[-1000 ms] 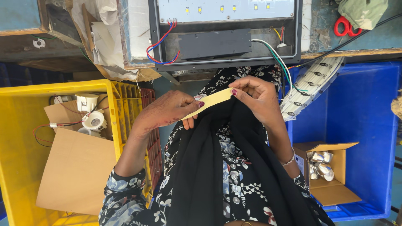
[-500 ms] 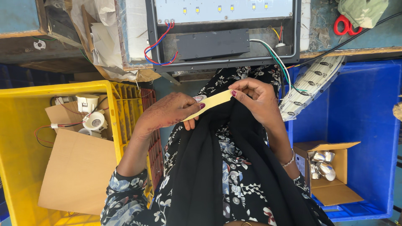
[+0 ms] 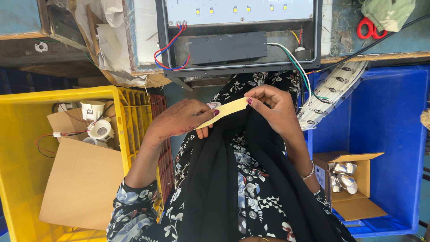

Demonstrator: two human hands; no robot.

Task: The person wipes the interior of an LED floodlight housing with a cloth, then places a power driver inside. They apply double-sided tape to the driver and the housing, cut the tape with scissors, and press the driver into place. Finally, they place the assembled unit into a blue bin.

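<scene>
Yellow crate [image 3: 27, 148], far left: holds a cardboard sheet [image 3: 83, 183] and small white lamp fittings [image 3: 101, 129] with red leads; nothing there is being touched.

Left hand [image 3: 181, 121]: fingers curled, thumb and fingertips pinched on the lower end of a pale yellow strip [image 3: 224, 110], which looks like tape or a backing paper. A small round white piece shows just behind the fingertips; what it is cannot be told.

Strip: held in the air over the lap, stretched between both hands, below the bench edge and apart from the lamp.

Right hand [image 3: 273, 105]: thumb and forefinger closed tight on the upper end of the strip, other fingers folded.

LED panel lamp [image 3: 237, 36] on the bench above: case open, driver box and red, blue, green and white wires exposed.

Judgement: strip in hand and not yet applied to anything; lamp not yet closed.

Blue crate [image 3: 394, 134], right: open carton of shiny reflectors [image 3: 342, 175]. Red scissors [image 3: 365, 27] lie on the bench.
</scene>
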